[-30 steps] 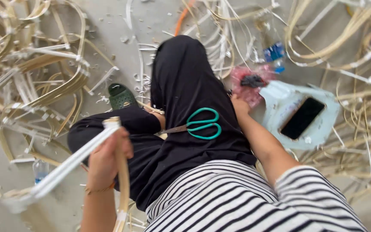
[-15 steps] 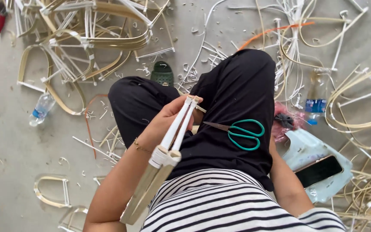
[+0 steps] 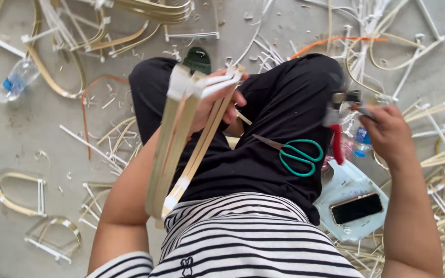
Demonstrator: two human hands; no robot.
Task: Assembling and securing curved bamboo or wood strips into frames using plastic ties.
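Left hand: the left hand [image 3: 217, 100] is closed around the top of a bundle of curved cane strips [image 3: 181, 149], fingers wrapped over the white-taped ends, thumb side hidden behind the strips.
Cane strips: pale yellow flat strips bound with white pieces at both ends; they run from the left hand down and toward the body, ending just above the striped shirt [image 3: 243, 237], tilted rather than upright.
Right hand: the right hand [image 3: 390, 134] is clenched on a pair of red-handled pliers [image 3: 336, 121]; one red handle hangs free below the fist, the metal head points toward the left hand.
Scissors: teal-handled scissors [image 3: 294, 154] lie on the black trousers [image 3: 279, 103] between the two hands, touched by neither, blades pointing toward the left hand.
Below the right hand: a phone [image 3: 356, 208] rests on a pale blue tray [image 3: 346, 185], near the right forearm.
Beyond the left hand: a plastic bottle [image 3: 17, 78] lies on the grey floor [image 3: 21, 139], well apart, among loose cane loops and white offcuts.
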